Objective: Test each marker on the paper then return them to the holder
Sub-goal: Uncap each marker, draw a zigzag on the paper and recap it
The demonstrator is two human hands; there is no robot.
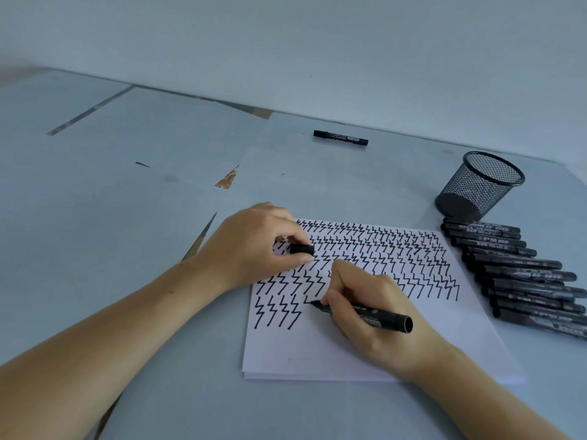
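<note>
**Mid-stroke on the bottom row**

The step in hand is the test itself: the right hand (365,308) holds an uncapped marker (362,313) with its tip touching the paper (333,350), at the start of a new zigzag just beside the four marks already on the lowest row. The sheet above is filled with rows of the same black zigzag (so many markers seem to have been tried already, though that is a judgement from the ink alone).

The right hand's grip is a closed writing pinch: thumb and fingers curled round the barrel near the tip, the barrel's back end pointing out to the right over the knuckles. The wrist lies low on the paper, forearm coming in from the lower right.

The left hand (257,246) rests on the sheet's upper left, steadying it, and pinches the cap (301,249) between thumb and curled fingers. Its forearm lies across the table (95,217) from the lower left.

Next, I judge, the stroke must be finished, the tip lifted, and the cap pressed back on squarely. Then the marker goes either to the holder (481,185), a mesh cup standing well to the upper right and seemingly empty, or to the pile (524,274) of capped markers lying beside the paper. One more marker lies apart at the far edge.
</note>
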